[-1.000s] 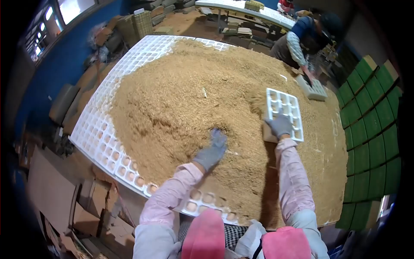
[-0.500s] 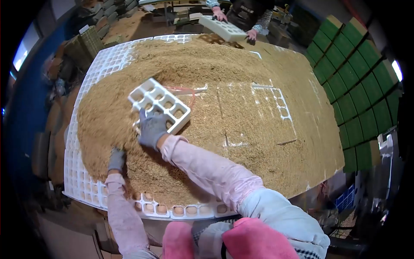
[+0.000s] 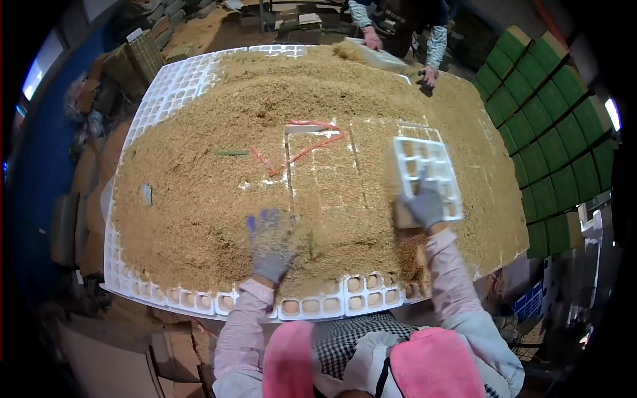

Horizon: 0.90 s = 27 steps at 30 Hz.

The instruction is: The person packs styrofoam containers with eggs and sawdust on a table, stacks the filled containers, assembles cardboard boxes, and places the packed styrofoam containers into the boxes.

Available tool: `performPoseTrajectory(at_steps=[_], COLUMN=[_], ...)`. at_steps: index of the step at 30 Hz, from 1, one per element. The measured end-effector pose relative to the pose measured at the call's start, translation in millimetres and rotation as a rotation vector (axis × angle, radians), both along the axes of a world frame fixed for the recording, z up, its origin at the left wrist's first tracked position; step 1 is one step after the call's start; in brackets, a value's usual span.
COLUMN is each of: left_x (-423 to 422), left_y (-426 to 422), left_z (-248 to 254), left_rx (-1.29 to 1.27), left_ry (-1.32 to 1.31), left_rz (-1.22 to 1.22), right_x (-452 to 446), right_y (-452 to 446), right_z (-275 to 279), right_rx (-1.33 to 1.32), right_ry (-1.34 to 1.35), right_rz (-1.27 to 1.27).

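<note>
My right hand, in a grey glove, grips a white foam tray with square compartments, tilted over the right half of the table. My left hand, also gloved, has its fingers spread on a layer of loose tan husk-like material, with bits of it over the glove. Ahead of that hand lies a loose red string. Along the near edge, white trays show compartments holding round tan things that look like eggs. The husk covers most of the other trays.
Across the table, another person's gloved hands hold a white tray with husk on it. Stacked green boxes rise at the right. A blue crate stands below them. White tray cells line the left edge.
My right hand has carried the foam tray from the left to the right side. My left hand has moved right across the husk. The other person's tray has tipped and shifted right.
</note>
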<state>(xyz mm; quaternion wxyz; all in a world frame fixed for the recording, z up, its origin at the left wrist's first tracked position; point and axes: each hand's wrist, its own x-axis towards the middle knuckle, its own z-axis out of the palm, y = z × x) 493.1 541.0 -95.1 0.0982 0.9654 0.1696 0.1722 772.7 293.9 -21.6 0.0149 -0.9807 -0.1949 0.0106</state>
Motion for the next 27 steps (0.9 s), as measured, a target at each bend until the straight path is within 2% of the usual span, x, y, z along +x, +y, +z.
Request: performPoseTrajectory(at_steps=[2, 3, 4, 5, 7, 8, 9, 10, 11, 13, 14, 15, 16, 17, 18, 19, 20, 21, 24, 25, 26, 27], left_x=[-14, -30, -46, -60, -79, -84, -88, -89, -70, -2, 35, 71, 102, 129, 144, 140, 133, 124, 14, -42, -122, -238], left_y=[34, 54, 73, 90, 115, 130, 144, 152, 145, 129, 110, 111, 107, 102, 101, 106, 107, 104, 110, 127, 156, 183], left_z=[-26, -32, -36, -37, 3, 5, 4, 5, 26, 53, 74, 48, 21, 18, 2, 4, 6, 9, 60, 54, 38, 10], left_rx=[0.139, 0.224, 0.242, 0.262, 0.118, 0.129, 0.171, 0.208, 0.012, -0.392, -0.525, -0.311, -0.205, -0.254, -0.159, -0.163, -0.343, -0.518, -0.620, -0.662, -0.441, -0.595], left_ry=[0.039, 0.040, 0.058, 0.077, 0.419, 0.420, 0.137, -0.141, -0.168, -0.209, -0.053, -0.025, -0.060, 0.240, 0.162, 0.149, 0.017, -0.115, -0.372, -0.536, -0.648, -0.577], left_rz=[0.157, 0.240, 0.347, 0.457, 0.730, 0.736, 0.694, 0.644, 0.530, 0.302, 0.285, 0.196, 0.192, 0.230, 0.276, 0.300, 0.231, 0.156, 0.326, 0.420, 0.423, 0.697], right_x=[-56, -91, -133, -157, -194, -204, -217, -219, -217, -203, -195, -187, -180, -176, -171, -163, -157, -151, -137, -134, -130, -126], right_y=[60, 99, 126, 150, 186, 180, 171, 156, 138, 92, 67, 46, 27, 13, -4, -16, -29, -41, -67, -65, -61, -57], right_z=[-15, -14, -6, 6, 36, 31, 19, 7, 1, 4, 2, 14, 22, 31, 29, 38, 41, 42, 36, 33, 30, 27], right_rx=[0.247, 0.143, 0.120, 0.097, -0.104, 0.017, 0.135, 0.297, 0.395, 0.280, 0.382, 0.359, 0.366, 0.324, 0.348, 0.317, 0.330, 0.346, 0.325, 0.328, 0.337, 0.346], right_ry=[-0.254, 0.048, -0.120, 0.069, 0.299, 0.226, 0.152, 0.240, 0.231, 0.345, 0.252, 0.232, 0.196, 0.249, 0.137, 0.183, 0.157, 0.135, 0.103, 0.109, 0.096, 0.085], right_rz=[0.405, 0.369, 0.504, 0.642, 0.773, 0.871, 0.964, 1.005, 1.017, 0.955, 0.952, 0.922, 0.889, 0.801, 0.774, 0.725, 0.688, 0.646, 0.537, 0.536, 0.504, 0.465])
